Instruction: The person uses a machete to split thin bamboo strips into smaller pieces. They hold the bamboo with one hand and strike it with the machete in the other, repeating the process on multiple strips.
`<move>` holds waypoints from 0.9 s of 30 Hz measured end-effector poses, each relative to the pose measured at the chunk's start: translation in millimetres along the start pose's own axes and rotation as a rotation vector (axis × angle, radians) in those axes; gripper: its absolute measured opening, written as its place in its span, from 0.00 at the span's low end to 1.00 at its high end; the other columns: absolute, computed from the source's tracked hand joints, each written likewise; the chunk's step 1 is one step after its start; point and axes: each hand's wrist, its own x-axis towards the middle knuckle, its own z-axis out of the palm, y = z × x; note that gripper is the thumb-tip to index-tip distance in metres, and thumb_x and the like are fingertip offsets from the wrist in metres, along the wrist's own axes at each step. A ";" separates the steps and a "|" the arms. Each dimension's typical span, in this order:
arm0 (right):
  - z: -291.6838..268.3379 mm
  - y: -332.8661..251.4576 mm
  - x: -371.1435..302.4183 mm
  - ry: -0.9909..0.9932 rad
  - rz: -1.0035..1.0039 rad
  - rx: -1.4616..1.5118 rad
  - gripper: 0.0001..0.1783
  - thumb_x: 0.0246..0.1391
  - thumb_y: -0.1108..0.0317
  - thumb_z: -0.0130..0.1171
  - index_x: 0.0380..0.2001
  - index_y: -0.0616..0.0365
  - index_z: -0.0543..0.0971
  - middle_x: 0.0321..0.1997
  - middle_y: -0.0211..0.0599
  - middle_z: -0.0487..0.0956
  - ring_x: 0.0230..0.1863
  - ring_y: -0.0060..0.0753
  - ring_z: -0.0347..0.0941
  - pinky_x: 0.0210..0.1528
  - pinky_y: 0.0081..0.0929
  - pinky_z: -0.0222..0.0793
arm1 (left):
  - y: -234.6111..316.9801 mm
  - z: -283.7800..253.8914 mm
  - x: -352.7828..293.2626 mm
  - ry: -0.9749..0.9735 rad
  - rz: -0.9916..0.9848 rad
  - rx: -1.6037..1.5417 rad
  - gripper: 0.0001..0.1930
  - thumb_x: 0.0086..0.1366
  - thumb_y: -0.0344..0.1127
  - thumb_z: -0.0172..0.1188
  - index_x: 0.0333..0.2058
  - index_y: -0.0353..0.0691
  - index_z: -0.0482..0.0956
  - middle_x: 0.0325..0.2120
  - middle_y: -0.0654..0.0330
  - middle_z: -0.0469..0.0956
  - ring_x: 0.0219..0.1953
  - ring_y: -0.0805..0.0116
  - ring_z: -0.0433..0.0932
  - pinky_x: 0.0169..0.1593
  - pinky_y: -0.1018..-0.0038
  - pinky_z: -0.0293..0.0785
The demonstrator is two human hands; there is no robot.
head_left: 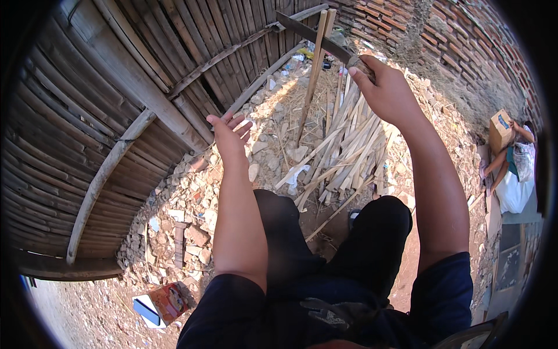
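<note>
My right hand [381, 90] grips the handle of a machete [299, 27], its long dark blade pointing up and to the left. Behind or against the blade stands an upright split bamboo stick [313, 81]; whether the two touch I cannot tell. My left hand [232, 136] hangs in the air left of the stick, palm up with fingers apart and nothing in it. A heap of thin pale bamboo strips [349, 154] lies on the ground beyond my knees, below my right hand.
A woven bamboo wall [87, 168] rises on the left, a worn brick wall [453, 35] at the far right. Rubble [197, 235] covers the ground. A printed box [168, 302] with a blue phone-like object [146, 312] sits lower left. Another person's hand [517, 125] is beside a cardboard box [500, 132] at right.
</note>
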 end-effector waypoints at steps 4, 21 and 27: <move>0.7 -14.4 -2.5 -0.064 0.000 -0.007 0.33 0.66 0.48 0.55 0.64 0.63 0.73 0.36 0.52 0.85 0.42 0.52 0.84 0.48 0.43 0.77 | -2.5 3.5 2.5 0.001 -0.016 -0.024 0.47 0.73 0.74 0.26 0.66 0.32 0.62 0.55 0.46 0.76 0.52 0.54 0.80 0.57 0.60 0.71; 1.6 -13.0 -5.1 -0.067 0.074 0.002 0.30 0.68 0.50 0.54 0.59 0.65 0.76 0.38 0.55 0.84 0.43 0.55 0.83 0.48 0.44 0.76 | 1.5 6.2 -4.0 -0.002 0.010 -0.017 0.48 0.73 0.73 0.26 0.66 0.29 0.61 0.54 0.46 0.76 0.51 0.54 0.80 0.55 0.61 0.73; -12.1 -5.6 -2.8 0.001 0.075 0.060 0.33 0.66 0.46 0.55 0.60 0.64 0.76 0.42 0.54 0.85 0.45 0.51 0.83 0.50 0.42 0.76 | 6.0 -0.3 -2.1 0.037 0.011 -0.034 0.47 0.74 0.72 0.24 0.66 0.31 0.63 0.51 0.48 0.78 0.47 0.58 0.81 0.53 0.63 0.73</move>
